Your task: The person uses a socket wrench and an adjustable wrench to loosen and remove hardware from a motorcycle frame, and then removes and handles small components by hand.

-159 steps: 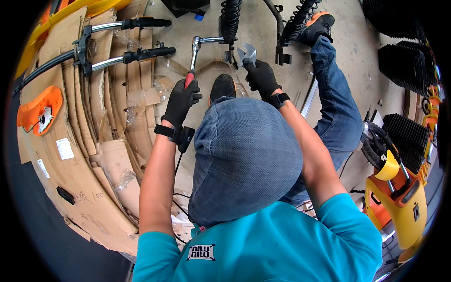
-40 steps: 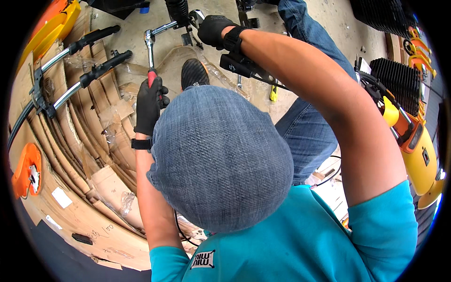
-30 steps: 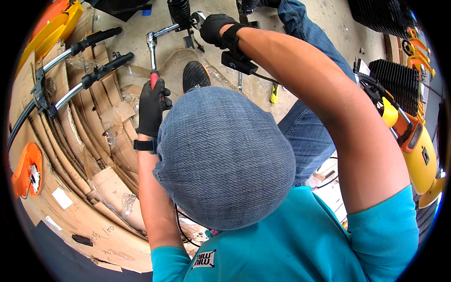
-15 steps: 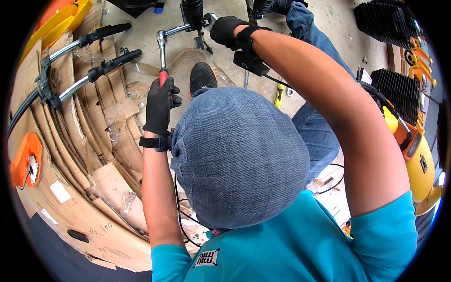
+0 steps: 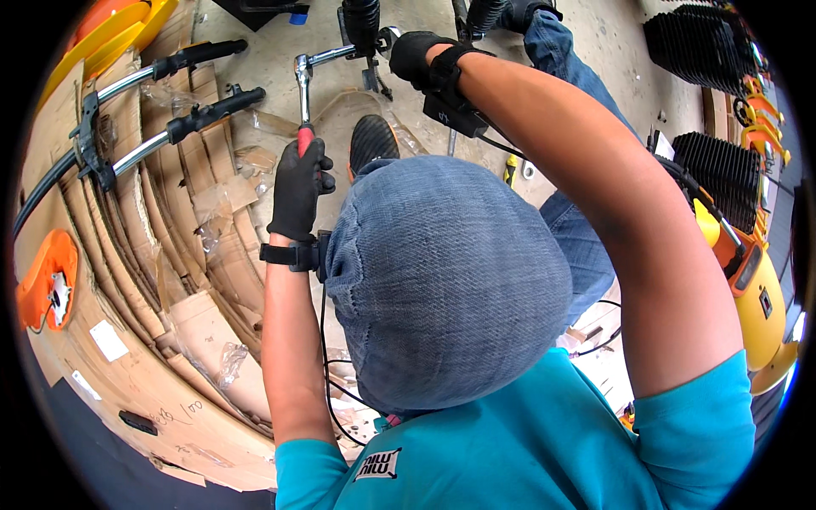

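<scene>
Ratchet (image 5: 304, 98) at 11 o'clock, wrench (image 5: 389, 35) and black coil-spring shock (image 5: 361, 27) near 12.
Left hand (image 5: 300, 191), at 10, was wrapped round the ratchet's red handle (image 5: 306, 138); its extension met the shock's lower end. Right hand (image 5: 415, 58), at 12, was closed on the wrench, fingertips hidden. Fork assembly (image 5: 140, 152) lay on cardboard (image 5: 202, 327) toward 10.

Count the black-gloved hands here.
2: the left hand, left of centre, grips a red-handled silver ratchet; the right hand, top centre, holds a partly hidden silver wrench.
</scene>
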`<state>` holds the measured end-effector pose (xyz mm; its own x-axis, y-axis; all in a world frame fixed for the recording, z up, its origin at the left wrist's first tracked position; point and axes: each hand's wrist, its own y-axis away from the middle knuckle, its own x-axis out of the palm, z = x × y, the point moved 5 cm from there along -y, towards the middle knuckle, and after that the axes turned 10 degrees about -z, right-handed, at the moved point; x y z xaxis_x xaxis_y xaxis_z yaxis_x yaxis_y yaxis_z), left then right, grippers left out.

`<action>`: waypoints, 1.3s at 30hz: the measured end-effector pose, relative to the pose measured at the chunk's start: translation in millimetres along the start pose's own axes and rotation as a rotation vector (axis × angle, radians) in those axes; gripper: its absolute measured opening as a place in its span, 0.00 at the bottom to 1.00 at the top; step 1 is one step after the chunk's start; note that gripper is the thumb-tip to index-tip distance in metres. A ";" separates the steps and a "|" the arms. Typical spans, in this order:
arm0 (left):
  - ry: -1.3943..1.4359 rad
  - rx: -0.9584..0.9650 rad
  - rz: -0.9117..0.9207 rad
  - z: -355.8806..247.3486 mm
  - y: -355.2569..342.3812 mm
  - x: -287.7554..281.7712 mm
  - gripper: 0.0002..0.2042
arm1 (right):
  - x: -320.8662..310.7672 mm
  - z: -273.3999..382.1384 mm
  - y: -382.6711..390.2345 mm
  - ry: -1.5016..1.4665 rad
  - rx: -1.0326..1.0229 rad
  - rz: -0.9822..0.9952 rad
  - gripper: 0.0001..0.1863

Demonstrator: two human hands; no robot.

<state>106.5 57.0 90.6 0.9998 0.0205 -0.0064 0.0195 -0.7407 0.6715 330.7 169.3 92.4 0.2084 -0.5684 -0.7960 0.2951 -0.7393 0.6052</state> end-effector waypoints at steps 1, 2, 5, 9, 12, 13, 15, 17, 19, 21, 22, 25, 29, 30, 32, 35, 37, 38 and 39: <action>-0.007 0.011 0.000 1.4 -1.3 -1.1 0.16 | 1.1 0.5 -2.6 -0.014 -0.045 0.010 0.18; -0.014 0.022 -0.001 2.0 -2.5 -2.2 0.16 | 2.5 1.3 -4.8 -0.029 -0.089 0.020 0.18; -0.033 -0.006 0.006 2.7 -4.9 -1.9 0.16 | 12.9 -6.3 -14.8 -0.218 -0.115 0.003 0.13; -0.109 0.048 -0.013 2.2 -6.3 -1.6 0.15 | 5.5 -12.6 -11.9 -0.621 0.117 -0.121 0.06; -0.145 0.087 -0.023 0.2 -5.0 -1.5 0.15 | -10.6 -4.4 1.7 -0.463 -0.061 -0.133 0.06; -0.146 0.088 -0.027 -1.2 -4.0 -1.5 0.15 | -10.8 -2.9 3.6 -0.401 -0.136 -0.126 0.06; -0.180 0.104 -0.021 -7.0 -0.5 0.9 0.14 | -9.8 -4.5 6.0 -0.352 -0.224 -0.118 0.07; -0.245 0.134 -0.002 -19.2 5.7 5.6 0.15 | -7.4 -6.8 6.8 -0.245 -0.339 -0.161 0.08; -0.226 0.085 -0.004 -27.8 9.0 8.7 0.16 | 0.0 -4.5 5.9 -0.008 -0.545 -0.257 0.09; -0.197 0.036 -0.013 -34.3 9.7 7.9 0.16 | 7.9 -6.8 -3.0 -0.059 -0.494 -0.242 0.10; -0.179 0.011 -0.021 -36.6 9.2 6.3 0.16 | 7.0 -1.8 -3.8 0.006 -0.523 -0.227 0.11; -0.137 0.004 0.009 -49.6 6.9 4.9 0.14 | 10.8 -1.1 -6.0 0.018 -0.555 -0.244 0.11; -0.025 0.013 0.081 -82.8 8.0 10.0 0.17 | 15.5 -7.5 -8.6 -0.105 -0.408 -0.210 0.11; -0.008 0.026 0.080 -90.2 8.1 11.2 0.20 | 17.7 -9.4 -9.9 -0.118 -0.416 -0.241 0.11; 0.024 0.050 0.080 -103.0 7.6 13.9 0.24 | 23.3 -12.9 -11.7 -0.107 -0.447 -0.286 0.11; 0.003 0.085 0.127 -111.6 -3.0 10.3 0.26 | 26.3 -6.3 -10.6 0.039 -0.558 -0.300 0.11; -0.018 0.127 0.197 -120.9 -7.6 13.2 0.25 | 28.7 -6.6 -10.6 0.056 -0.566 -0.278 0.11; -0.003 0.165 0.175 -126.6 -6.7 14.3 0.22 | 29.8 -6.5 -10.5 0.064 -0.569 -0.267 0.11; -0.021 0.151 0.165 -128.6 -8.9 13.8 0.22 | 28.6 -5.9 -9.2 0.055 -0.583 -0.290 0.11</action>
<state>118.9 150.3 179.8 0.9895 -0.1221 0.0773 -0.1445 -0.8252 0.5461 339.4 162.0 64.0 0.0871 -0.3449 -0.9346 0.8004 -0.5343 0.2718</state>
